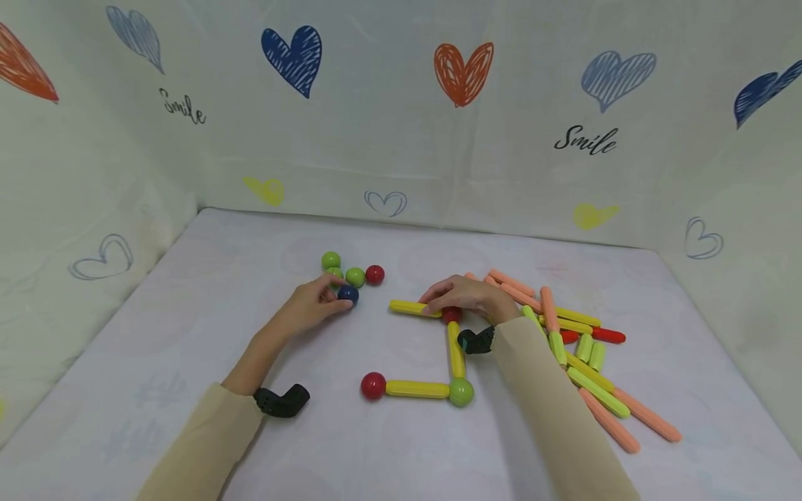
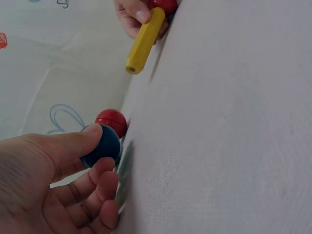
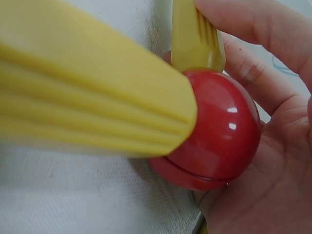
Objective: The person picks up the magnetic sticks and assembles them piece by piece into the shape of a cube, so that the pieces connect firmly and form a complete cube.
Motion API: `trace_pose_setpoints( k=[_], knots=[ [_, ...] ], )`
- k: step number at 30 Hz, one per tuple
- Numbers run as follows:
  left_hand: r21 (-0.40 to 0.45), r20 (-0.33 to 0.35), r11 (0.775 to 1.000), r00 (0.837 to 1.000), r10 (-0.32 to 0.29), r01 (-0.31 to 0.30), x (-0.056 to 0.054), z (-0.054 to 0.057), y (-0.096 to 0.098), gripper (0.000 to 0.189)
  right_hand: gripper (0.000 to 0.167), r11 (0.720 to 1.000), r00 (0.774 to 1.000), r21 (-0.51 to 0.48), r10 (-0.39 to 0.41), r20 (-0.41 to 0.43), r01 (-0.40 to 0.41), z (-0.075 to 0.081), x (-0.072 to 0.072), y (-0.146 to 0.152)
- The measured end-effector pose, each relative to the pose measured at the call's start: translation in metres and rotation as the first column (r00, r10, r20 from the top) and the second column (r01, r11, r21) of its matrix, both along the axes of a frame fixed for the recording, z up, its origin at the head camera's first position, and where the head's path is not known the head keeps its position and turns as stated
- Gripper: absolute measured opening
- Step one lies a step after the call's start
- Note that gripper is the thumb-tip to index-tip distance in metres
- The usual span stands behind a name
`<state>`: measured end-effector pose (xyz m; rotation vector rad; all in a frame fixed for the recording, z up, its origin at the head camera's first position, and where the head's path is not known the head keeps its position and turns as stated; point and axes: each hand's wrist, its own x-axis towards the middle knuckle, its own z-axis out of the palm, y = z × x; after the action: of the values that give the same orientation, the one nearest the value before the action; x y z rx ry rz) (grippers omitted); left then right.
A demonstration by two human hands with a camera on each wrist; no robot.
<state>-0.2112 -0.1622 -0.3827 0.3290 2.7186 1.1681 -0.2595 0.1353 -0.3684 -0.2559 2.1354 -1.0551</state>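
My left hand (image 1: pixel 310 304) pinches a dark blue ball (image 2: pixel 105 146) between thumb and fingers, beside the loose balls. With its thumb and fingers, my right hand (image 1: pixel 465 295) grips a yellow rod (image 1: pixel 407 307) near the end that meets a red ball (image 3: pixel 219 129). The rod's other end points left toward the blue ball, apart from it. A second yellow rod (image 1: pixel 456 351) runs from that red ball to a green ball (image 1: pixel 461 392). From there a third yellow rod (image 1: pixel 416 389) leads left to another red ball (image 1: pixel 373 385), forming a three-sided shape.
Several green balls (image 1: pixel 331 260) and a loose red ball (image 1: pixel 374 275) lie just beyond my left hand. A pile of orange, yellow, green and red rods (image 1: pixel 579 341) spreads on the right, partly behind my right forearm. A cloth wall (image 1: pixel 388 139) with printed hearts stands behind the table.
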Motion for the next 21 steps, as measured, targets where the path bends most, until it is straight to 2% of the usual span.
trace_pose_setpoints(
  k=[8,15,21],
  knots=[
    [0.005,0.046,1.000,0.999,-0.029,0.029,0.005,0.001,0.018,0.038,0.032,1.000,1.000,0.000,0.000,0.011,0.000,0.000,0.000,0.001],
    [-0.009,0.057,0.997,0.996,-0.075,0.076,0.007,-0.002,0.029,0.039,0.032,1.000,1.000,-0.005,0.017,0.006,-0.017,0.000,0.000,0.000],
    [-0.024,0.077,0.997,0.995,-0.065,0.067,0.006,-0.005,0.035,0.037,0.032,1.000,1.000,0.000,0.022,0.003,-0.022,0.002,0.001,0.000]
  ],
)
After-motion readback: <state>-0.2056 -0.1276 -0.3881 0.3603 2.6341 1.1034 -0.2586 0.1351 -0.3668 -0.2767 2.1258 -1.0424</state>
